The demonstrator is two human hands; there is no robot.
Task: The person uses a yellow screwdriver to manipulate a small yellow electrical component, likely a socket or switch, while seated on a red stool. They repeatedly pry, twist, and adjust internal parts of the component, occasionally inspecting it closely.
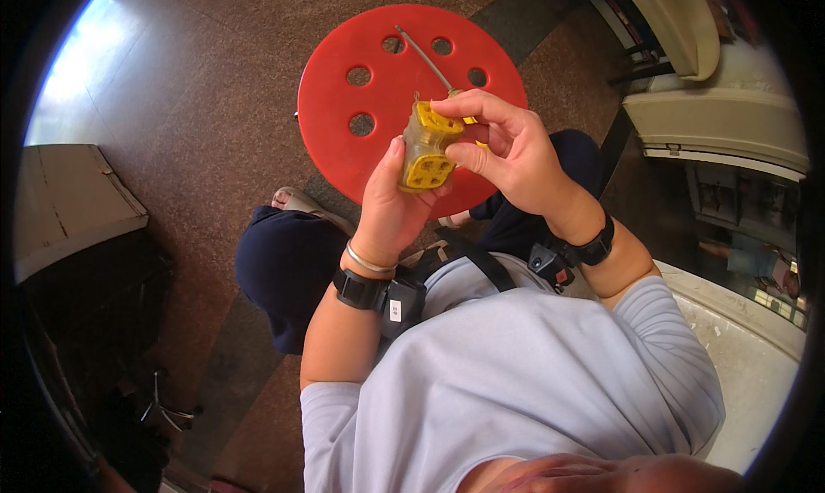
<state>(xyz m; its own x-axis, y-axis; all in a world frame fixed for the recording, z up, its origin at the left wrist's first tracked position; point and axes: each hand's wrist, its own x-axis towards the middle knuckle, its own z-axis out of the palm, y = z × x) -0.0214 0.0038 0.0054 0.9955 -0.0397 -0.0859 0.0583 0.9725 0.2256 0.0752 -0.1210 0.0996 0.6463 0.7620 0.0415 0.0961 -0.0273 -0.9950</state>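
Note:
Over a red round stool top [331, 89] with round holes, I hold a small boxy piece [412, 140]. Its body is greyish and see-through, with yellow faces that have dark openings; its exact kind I cannot tell. My left hand [387, 201] is closed around its left and lower side. The thumb and forefinger of my right hand [520, 153] grip its right side, one at the upper yellow face and one near the lower. Behind the right fingers lies a screwdriver [427, 61] on the stool, its shaft toward the far edge and its handle mostly hidden.
My knees [279, 269] in dark trousers flank the stool's near side. A pale cabinet-like block [73, 196] stands at the left. At the right are a cream-coloured chair or panel [675, 29] and a white ledge [730, 321]. Brown speckled floor [223, 80] surrounds the stool.

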